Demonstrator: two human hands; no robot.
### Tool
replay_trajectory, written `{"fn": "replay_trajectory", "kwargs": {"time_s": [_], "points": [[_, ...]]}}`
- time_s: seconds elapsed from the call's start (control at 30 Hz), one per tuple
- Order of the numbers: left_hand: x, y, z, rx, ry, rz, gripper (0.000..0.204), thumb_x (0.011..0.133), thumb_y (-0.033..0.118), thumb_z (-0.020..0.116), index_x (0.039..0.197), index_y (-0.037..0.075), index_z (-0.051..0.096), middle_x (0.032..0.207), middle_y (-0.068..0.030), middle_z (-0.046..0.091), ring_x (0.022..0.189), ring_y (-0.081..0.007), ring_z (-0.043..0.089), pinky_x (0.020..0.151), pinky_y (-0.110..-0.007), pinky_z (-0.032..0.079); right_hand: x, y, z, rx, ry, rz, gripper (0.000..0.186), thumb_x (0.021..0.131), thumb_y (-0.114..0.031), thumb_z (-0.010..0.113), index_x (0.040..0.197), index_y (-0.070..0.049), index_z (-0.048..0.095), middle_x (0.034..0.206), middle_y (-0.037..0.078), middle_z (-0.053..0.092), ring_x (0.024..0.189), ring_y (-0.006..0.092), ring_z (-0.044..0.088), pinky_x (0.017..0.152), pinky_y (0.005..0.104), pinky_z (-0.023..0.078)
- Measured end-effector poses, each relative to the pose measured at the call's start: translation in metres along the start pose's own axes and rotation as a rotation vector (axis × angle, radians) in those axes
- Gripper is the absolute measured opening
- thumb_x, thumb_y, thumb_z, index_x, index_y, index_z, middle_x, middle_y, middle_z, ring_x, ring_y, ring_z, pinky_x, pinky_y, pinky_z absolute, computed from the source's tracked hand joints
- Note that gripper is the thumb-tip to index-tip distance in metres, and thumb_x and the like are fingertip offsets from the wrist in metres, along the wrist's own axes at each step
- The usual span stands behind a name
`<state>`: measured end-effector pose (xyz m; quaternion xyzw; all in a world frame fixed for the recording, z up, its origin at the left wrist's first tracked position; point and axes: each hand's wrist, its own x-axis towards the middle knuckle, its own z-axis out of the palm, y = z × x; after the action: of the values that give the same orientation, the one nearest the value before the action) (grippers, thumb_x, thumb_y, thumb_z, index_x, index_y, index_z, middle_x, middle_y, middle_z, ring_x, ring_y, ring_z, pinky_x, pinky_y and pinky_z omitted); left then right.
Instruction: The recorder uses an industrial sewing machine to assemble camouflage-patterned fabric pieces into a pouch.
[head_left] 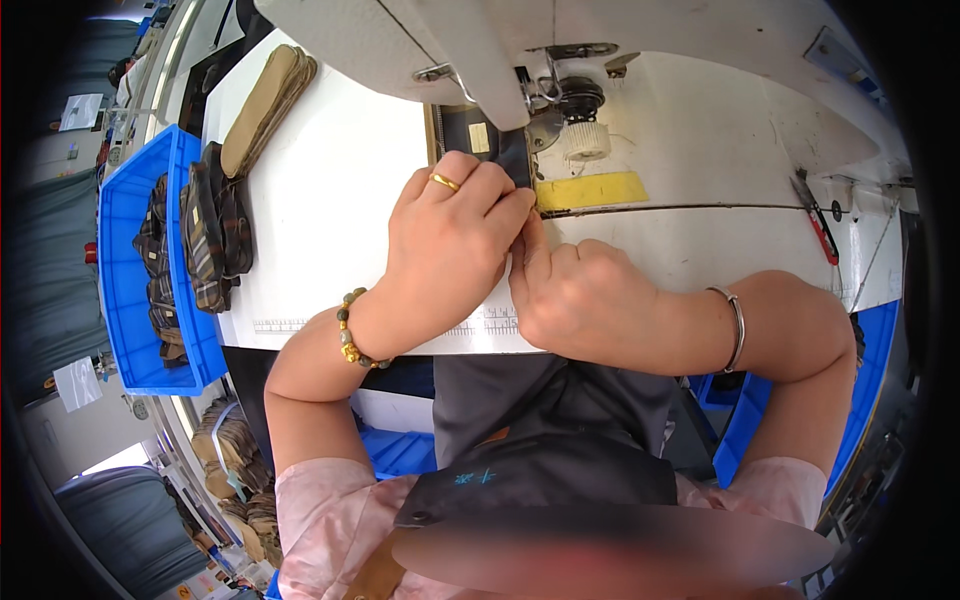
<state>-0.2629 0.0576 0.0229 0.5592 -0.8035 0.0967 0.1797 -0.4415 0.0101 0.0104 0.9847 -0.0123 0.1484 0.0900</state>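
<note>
A dark fabric piece (505, 150) with a tan edge and a small pale label lies under the sewing machine's head (500, 90). My left hand (450, 225), with a ring on one finger, rests over its near end, fingers curled and closed on it. Right beside it, my right hand (585, 290) is closed in a pinch at the fabric's near right corner. The fingertips of both hands meet there and hide most of that corner. Next to the fabric, a yellow strip (592, 191) is fixed on the white table (345, 200).
At the far left lies a stack of tan fabric pieces (265, 110). Dark striped pieces (215, 235) hang by a blue bin (112, 260) holding more of them. Red-handled snips (820, 225) lie at the right. A white knob (587, 141) stands beside the machine head.
</note>
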Motion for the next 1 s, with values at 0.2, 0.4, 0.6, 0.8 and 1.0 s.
{"fn": "replay_trajectory", "kwargs": {"time_s": [0.2,0.4,0.6,0.8,1.0], "points": [[0.004,-0.001,-0.001,-0.099,-0.029,-0.069,0.024,0.067,0.005,0.077,0.09,0.009,0.074,0.083,0.0007,0.063,0.083,-0.0216,0.059,0.071,-0.034,0.046,0.001,-0.001,0.002,-0.051,0.046,0.02,0.042,0.064,-0.016,0.063,0.094,0.012,0.073,0.088,0.031,0.071,0.047,0.012,0.052,0.041,0.0251,0.036],[0.002,-0.006,0.009,-0.12,0.015,-0.022,0.019,0.067,0.012,0.074,0.086,0.011,0.072,0.083,0.002,0.058,0.082,-0.0193,0.055,0.069,-0.033,0.042,0.001,-0.001,0.001,-0.049,0.044,0.003,0.041,0.064,-0.017,0.063,0.093,0.012,0.073,0.091,0.032,0.071,0.047,0.0118,0.052,0.041,0.0252,0.037],[0.003,-0.006,0.012,-0.142,0.01,0.001,0.018,0.069,0.011,0.073,0.086,0.01,0.072,0.083,0.0021,0.059,0.083,-0.0194,0.055,0.069,-0.032,0.043,0.001,-0.002,0.003,-0.054,0.063,0.017,0.035,0.063,-0.017,0.063,0.084,0.009,0.072,0.091,0.033,0.071,0.046,0.0118,0.05,0.041,0.0253,0.036],[0.011,-0.017,0.018,-0.11,0.038,0.007,0.02,0.069,0.01,0.072,0.089,0.01,0.074,0.085,0.0022,0.06,0.084,-0.0194,0.057,0.069,-0.032,0.044,0.006,0.004,0.017,-0.092,0.119,0.072,0.033,0.065,-0.015,0.063,0.086,0.01,0.071,0.095,0.034,0.07,0.045,0.0121,0.051,0.04,0.0262,0.038],[0.017,-0.032,0.025,-0.088,0.068,-0.01,0.023,0.068,0.01,0.074,0.092,0.011,0.075,0.085,0.0019,0.062,0.085,-0.0188,0.058,0.071,-0.031,0.044,0.01,0.015,0.021,-0.063,0.091,0.095,0.036,0.068,-0.013,0.063,0.094,0.011,0.071,0.099,0.033,0.07,0.048,0.0147,0.058,0.042,0.0276,0.046]]}}
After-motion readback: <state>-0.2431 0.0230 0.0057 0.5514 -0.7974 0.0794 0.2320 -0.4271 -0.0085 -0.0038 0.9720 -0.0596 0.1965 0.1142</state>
